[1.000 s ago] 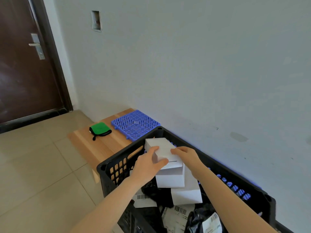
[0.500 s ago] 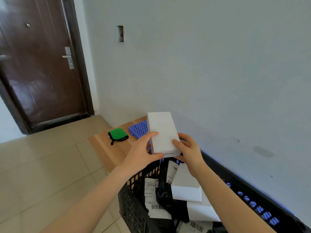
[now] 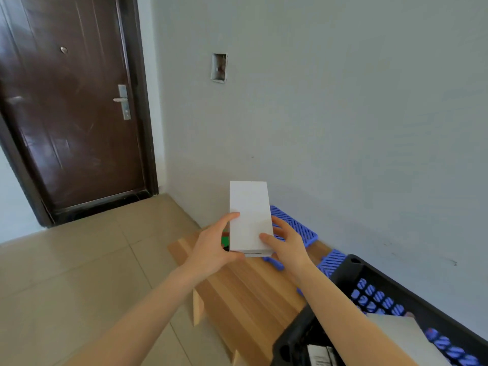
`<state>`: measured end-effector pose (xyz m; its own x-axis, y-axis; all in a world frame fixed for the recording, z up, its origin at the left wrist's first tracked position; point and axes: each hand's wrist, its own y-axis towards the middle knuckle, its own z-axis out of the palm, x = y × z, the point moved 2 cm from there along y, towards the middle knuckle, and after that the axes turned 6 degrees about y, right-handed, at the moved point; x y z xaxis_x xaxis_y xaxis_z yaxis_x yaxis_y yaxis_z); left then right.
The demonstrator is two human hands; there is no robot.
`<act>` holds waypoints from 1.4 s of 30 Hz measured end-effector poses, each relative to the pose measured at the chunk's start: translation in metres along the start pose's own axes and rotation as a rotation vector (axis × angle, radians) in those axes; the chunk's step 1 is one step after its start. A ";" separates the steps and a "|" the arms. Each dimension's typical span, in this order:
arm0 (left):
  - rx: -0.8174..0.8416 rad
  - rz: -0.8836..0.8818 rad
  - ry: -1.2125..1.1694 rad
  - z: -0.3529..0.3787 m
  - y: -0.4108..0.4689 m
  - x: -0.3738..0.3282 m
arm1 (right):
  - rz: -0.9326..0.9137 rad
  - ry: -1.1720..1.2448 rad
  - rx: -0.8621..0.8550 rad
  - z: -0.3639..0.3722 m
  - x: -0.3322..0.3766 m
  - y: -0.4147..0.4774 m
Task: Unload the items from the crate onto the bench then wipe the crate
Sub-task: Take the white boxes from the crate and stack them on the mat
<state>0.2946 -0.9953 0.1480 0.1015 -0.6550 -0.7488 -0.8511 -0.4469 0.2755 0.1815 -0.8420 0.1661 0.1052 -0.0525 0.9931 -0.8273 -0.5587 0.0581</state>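
Observation:
A white box is held in the air above the wooden bench, past the crate's left end. My left hand grips its left side and my right hand grips its right side, thumbs on top. The black crate sits at the lower right on the bench, with another white box and labelled packets inside. A green cloth shows only as a sliver behind my left hand.
A blue slatted plastic mat lies on the bench against the grey wall, behind the held box. A dark brown door stands at the far left. Tiled floor spreads left of the bench.
Both hands lifted the white box out of the crate and carried it left, out over the bench. The view swung left and up, so the crate now sits at the lower right.

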 end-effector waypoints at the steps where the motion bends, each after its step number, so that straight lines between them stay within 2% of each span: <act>1: 0.012 -0.003 0.014 -0.006 0.008 0.011 | 0.004 0.001 -0.006 0.011 -0.003 0.008; 8: 0.150 0.029 0.014 -0.014 0.079 0.061 | 0.060 0.021 -0.110 0.045 -0.026 0.072; 20: 0.363 0.056 -0.054 0.036 0.228 0.098 | 0.270 0.169 -0.224 0.016 -0.059 0.199; 29: 0.549 0.110 -0.031 0.105 0.289 0.125 | 0.341 0.099 -0.403 -0.010 -0.115 0.232; 42: 0.877 0.106 0.012 0.211 0.382 0.214 | 0.592 0.121 -0.628 -0.010 -0.214 0.311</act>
<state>-0.1170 -1.1779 -0.0341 0.0004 -0.6749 -0.7379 -0.9445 0.2421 -0.2219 -0.1036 -0.9961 -0.0278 -0.4679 -0.0819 0.8800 -0.8826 0.0947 -0.4605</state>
